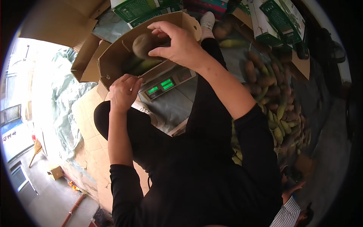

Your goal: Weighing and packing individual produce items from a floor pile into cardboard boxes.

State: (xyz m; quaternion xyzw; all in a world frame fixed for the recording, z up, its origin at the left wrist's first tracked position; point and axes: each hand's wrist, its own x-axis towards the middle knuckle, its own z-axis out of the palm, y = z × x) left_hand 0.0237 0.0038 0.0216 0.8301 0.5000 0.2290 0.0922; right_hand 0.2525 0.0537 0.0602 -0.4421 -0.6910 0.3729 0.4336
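Note:
A long open cardboard box [157, 25] sits at the far side of my legs, with several green elongated vegetables [140, 68] inside. My left hand [123, 92] is closed on the box's near rim at its left part. Over the box, my right hand [179, 43] has thumb and fingers spread apart. A blurred, rounded brown tuber-like vegetable [142, 46] is just off its fingertips, above the box's inside. I cannot tell its exact kind. Against the box's near side is a scale [162, 85] with a lit green display.
To the right lies a big pile of green and brown elongated vegetables [278, 109]. Green-and-white printed boxes [281, 22] stand beyond it, with another green carton [138, 9] behind the open box. Flattened cardboard [89, 125] covers the left. Another person in stripes [289, 212] is at lower right.

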